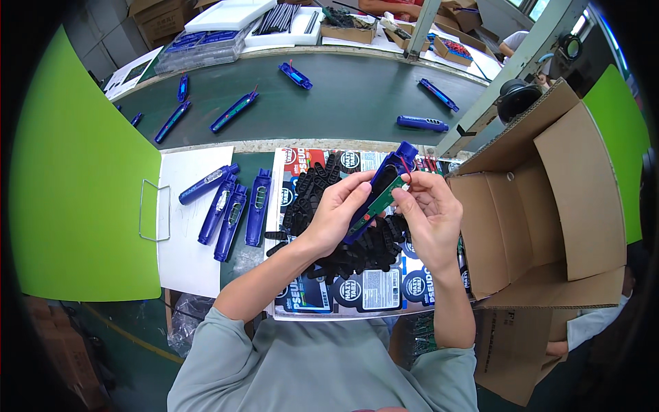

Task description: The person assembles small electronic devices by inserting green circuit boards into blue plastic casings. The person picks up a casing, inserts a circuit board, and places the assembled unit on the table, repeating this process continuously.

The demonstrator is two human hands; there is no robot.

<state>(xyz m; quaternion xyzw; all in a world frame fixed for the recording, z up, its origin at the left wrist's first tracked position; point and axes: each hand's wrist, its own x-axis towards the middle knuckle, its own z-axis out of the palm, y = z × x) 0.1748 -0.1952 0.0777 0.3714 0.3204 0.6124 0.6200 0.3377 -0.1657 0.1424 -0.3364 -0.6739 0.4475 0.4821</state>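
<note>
My left hand point(335, 214) is closed around a long blue plastic casing point(406, 150), tilted with its upper end to the right. A narrow green circuit board point(382, 202) lies along the casing's open side, partly in it as far as I can see. Between thumb and fingers, my right hand point(432, 211) pinches the board's upper end, where a red wire point(403, 163) and a small white connector show. Beneath both hands spreads a heap of small black plastic parts point(364, 257). Left of the heap, several blue casings point(257, 206) rest on the table and a white sheet.
Printed sheets point(295, 305) cover the work surface. Across the back runs a green conveyor belt point(350, 103) bearing scattered blue casings point(422, 123). An open cardboard box point(528, 206) stands at right, a green panel point(82, 185) at left. A metal post point(508, 75) rises behind the box.
</note>
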